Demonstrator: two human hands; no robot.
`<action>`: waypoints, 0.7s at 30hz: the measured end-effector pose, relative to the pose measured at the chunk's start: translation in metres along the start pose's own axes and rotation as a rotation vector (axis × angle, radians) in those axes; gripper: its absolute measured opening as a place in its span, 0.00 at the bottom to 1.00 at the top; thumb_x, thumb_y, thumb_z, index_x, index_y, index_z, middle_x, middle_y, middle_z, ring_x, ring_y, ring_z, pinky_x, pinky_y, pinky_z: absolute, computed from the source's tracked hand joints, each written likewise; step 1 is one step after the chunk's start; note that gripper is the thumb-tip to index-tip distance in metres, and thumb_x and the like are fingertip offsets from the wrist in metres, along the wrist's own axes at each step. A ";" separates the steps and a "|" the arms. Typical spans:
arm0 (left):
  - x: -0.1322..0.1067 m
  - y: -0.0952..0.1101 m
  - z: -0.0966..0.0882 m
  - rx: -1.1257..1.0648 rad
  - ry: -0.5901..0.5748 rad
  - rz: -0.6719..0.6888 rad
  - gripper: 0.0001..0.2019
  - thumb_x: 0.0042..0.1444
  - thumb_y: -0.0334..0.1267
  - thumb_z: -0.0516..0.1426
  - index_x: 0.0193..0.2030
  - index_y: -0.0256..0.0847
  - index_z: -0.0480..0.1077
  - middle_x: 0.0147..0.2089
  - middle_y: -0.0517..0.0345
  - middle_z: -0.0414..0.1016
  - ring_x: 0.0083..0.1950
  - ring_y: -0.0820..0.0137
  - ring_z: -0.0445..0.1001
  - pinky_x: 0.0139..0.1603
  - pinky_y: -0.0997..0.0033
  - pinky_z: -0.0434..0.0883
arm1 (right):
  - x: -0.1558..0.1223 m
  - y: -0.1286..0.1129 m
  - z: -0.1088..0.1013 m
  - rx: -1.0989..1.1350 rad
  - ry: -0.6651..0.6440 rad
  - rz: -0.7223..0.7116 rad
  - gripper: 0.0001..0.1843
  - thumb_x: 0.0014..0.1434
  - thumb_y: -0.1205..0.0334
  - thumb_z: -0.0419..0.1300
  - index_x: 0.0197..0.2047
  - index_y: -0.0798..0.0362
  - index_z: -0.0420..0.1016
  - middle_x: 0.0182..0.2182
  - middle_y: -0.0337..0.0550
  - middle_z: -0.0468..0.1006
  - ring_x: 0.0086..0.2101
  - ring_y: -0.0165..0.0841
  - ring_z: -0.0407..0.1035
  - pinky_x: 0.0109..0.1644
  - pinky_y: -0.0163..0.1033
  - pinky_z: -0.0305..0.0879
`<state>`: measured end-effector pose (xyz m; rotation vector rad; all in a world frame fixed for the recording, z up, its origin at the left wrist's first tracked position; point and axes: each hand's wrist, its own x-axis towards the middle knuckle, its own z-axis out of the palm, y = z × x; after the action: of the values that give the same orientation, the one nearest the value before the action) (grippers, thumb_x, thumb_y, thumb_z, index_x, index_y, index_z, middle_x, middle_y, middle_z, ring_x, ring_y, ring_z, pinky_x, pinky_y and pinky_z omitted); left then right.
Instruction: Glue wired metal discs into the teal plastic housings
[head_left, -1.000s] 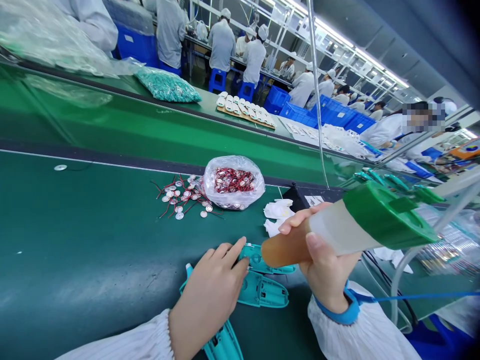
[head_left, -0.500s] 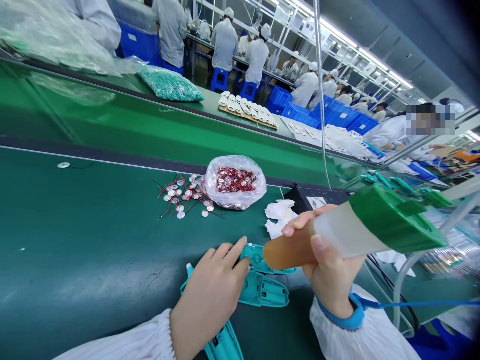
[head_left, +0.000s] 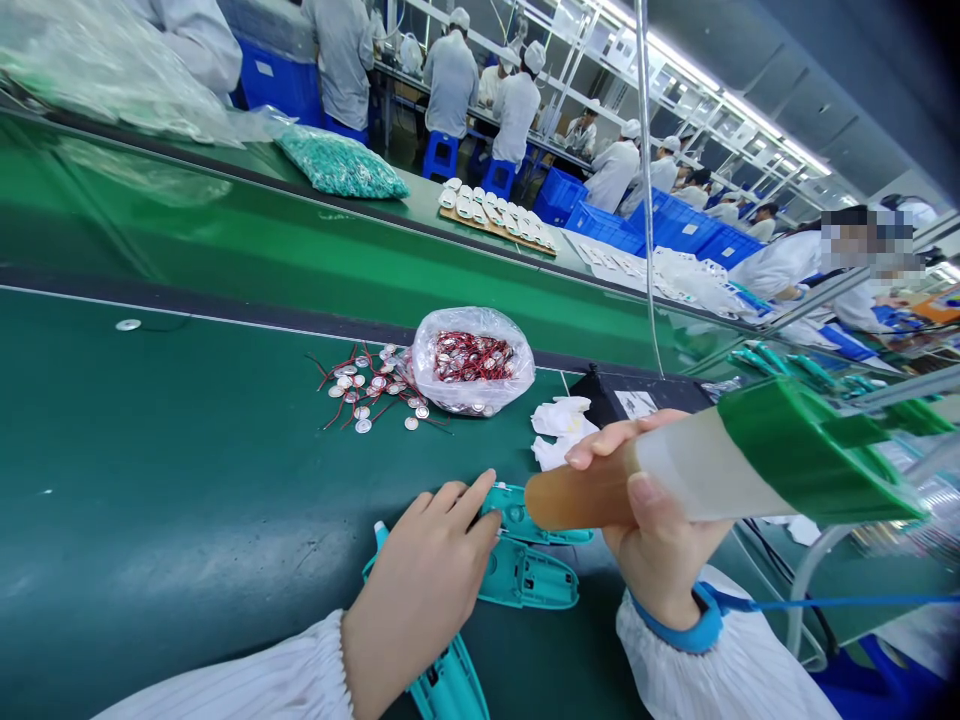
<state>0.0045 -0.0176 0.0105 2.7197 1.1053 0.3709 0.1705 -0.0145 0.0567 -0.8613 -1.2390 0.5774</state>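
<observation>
My right hand (head_left: 652, 530) is shut on a translucent dispensing barrel (head_left: 705, 468), which has amber fluid at its near end and a green cap end (head_left: 814, 450). That amber end points left, just above a teal plastic housing half (head_left: 517, 512). My left hand (head_left: 424, 585) presses its fingertips on this half. Below it lie a second teal housing piece (head_left: 529, 575) and a third (head_left: 450, 685), partly under my wrist. A blue strap (head_left: 679, 625) circles my right wrist.
A clear bag of red-wired metal discs (head_left: 472, 360) lies on the green conveyor belt (head_left: 187, 420), with loose discs (head_left: 367, 390) beside it. White tissue (head_left: 559, 435) and a black box (head_left: 630, 400) are close by. Co-workers (head_left: 517, 120) in white sit beyond the belts.
The barrel's green end has shifted slightly right and lower in view. The bag and belt have moved only slightly with the camera. My left hand remains on the teal housing.
</observation>
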 end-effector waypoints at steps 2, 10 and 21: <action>0.000 0.000 -0.001 0.003 -0.015 -0.004 0.13 0.58 0.24 0.51 0.43 0.41 0.72 0.61 0.50 0.67 0.45 0.59 0.72 0.36 0.60 0.69 | -0.001 0.000 0.001 0.005 0.000 -0.001 0.13 0.55 0.58 0.63 0.43 0.46 0.67 0.28 0.39 0.73 0.27 0.37 0.69 0.30 0.46 0.68; 0.000 0.002 -0.002 0.007 -0.002 -0.003 0.12 0.58 0.25 0.51 0.43 0.40 0.72 0.61 0.50 0.67 0.45 0.60 0.72 0.37 0.60 0.70 | -0.003 0.000 0.001 0.046 -0.008 -0.002 0.13 0.55 0.58 0.63 0.44 0.46 0.68 0.29 0.39 0.72 0.27 0.37 0.69 0.32 0.46 0.68; -0.002 0.000 0.001 0.026 0.026 0.005 0.12 0.58 0.25 0.51 0.42 0.40 0.72 0.59 0.50 0.68 0.44 0.59 0.72 0.35 0.60 0.69 | 0.002 0.001 0.001 0.134 0.035 0.063 0.12 0.52 0.59 0.65 0.41 0.47 0.70 0.27 0.38 0.74 0.25 0.36 0.69 0.28 0.44 0.68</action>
<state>0.0038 -0.0194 0.0092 2.7483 1.1175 0.3967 0.1701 -0.0121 0.0565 -0.7970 -1.1311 0.6858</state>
